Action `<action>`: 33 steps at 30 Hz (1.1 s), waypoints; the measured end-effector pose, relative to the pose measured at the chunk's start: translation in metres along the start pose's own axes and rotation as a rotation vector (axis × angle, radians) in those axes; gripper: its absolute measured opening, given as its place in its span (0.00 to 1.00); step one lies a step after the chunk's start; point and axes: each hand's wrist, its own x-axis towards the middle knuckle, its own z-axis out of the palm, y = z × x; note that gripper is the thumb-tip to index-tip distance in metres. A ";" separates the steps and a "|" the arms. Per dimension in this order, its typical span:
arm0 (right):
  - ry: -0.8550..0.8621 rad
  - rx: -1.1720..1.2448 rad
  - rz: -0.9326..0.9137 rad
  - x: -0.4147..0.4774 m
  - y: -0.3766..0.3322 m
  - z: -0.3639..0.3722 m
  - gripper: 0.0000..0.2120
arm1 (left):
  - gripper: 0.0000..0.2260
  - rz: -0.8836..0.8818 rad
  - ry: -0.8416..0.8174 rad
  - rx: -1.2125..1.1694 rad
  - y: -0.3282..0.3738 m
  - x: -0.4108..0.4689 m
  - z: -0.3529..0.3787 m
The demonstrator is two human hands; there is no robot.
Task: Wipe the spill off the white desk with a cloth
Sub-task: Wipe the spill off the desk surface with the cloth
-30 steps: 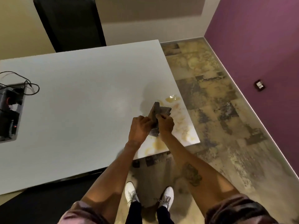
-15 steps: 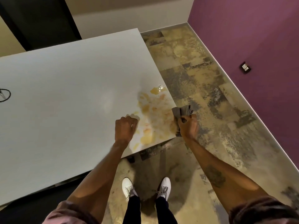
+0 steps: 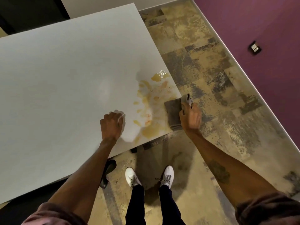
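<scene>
An orange-yellow spill (image 3: 150,104) spreads in smears and puddles over the near right corner of the white desk (image 3: 65,78). My right hand (image 3: 190,116) grips a folded grey cloth (image 3: 174,111) at the desk's right edge, and the cloth lies on the corner next to the smears. My left hand (image 3: 112,125) rests as a closed fist on the desk, just left of the spill, with nothing in it.
A dark chair (image 3: 32,12) stands behind the desk's far edge. A purple wall (image 3: 267,38) with a socket (image 3: 254,47) runs along the right. Mottled tan floor (image 3: 203,62) lies right of the desk. My white shoes (image 3: 149,176) stand below the corner.
Both hands held the cloth over the spill a second ago. My left hand let go and settled on the desk. My right hand carried the cloth to the right edge and laid it onto the corner.
</scene>
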 end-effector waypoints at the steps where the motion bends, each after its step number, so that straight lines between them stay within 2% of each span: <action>1: -0.021 -0.010 -0.017 0.002 0.004 -0.001 0.20 | 0.12 -0.006 -0.019 -0.009 0.000 0.002 0.001; 5: -0.150 0.046 -0.135 0.011 0.011 -0.005 0.18 | 0.15 -0.045 -0.035 -0.113 -0.001 0.007 0.004; 8: -0.221 0.084 -0.139 0.018 0.009 -0.001 0.15 | 0.19 -0.034 -0.042 -0.119 -0.007 0.014 0.012; 11: -0.268 0.063 -0.133 0.022 0.004 0.010 0.17 | 0.23 -0.002 -0.113 -0.072 -0.012 0.022 0.023; 15: -0.143 0.087 -0.123 0.015 -0.009 0.028 0.17 | 0.25 0.010 -0.162 -0.080 -0.010 0.029 0.038; 17: -0.098 0.016 -0.142 0.011 -0.011 0.038 0.18 | 0.26 0.022 -0.161 -0.087 -0.010 0.031 0.046; 23: -0.143 -0.054 -0.170 0.015 -0.001 0.053 0.31 | 0.26 0.024 -0.147 -0.101 -0.009 0.041 0.059; 25: -0.157 -0.043 -0.190 0.017 -0.002 0.054 0.29 | 0.27 0.020 -0.129 -0.107 -0.010 0.043 0.064; 28: -0.164 0.028 -0.187 0.022 0.000 0.056 0.20 | 0.26 0.013 -0.088 -0.057 -0.011 0.043 0.074; 30: -0.123 0.114 -0.157 0.021 0.003 0.056 0.16 | 0.24 -0.003 -0.022 0.007 -0.010 0.040 0.079; 33: 0.039 0.285 -0.037 0.011 0.005 0.060 0.10 | 0.23 0.003 0.037 0.051 -0.010 0.041 0.083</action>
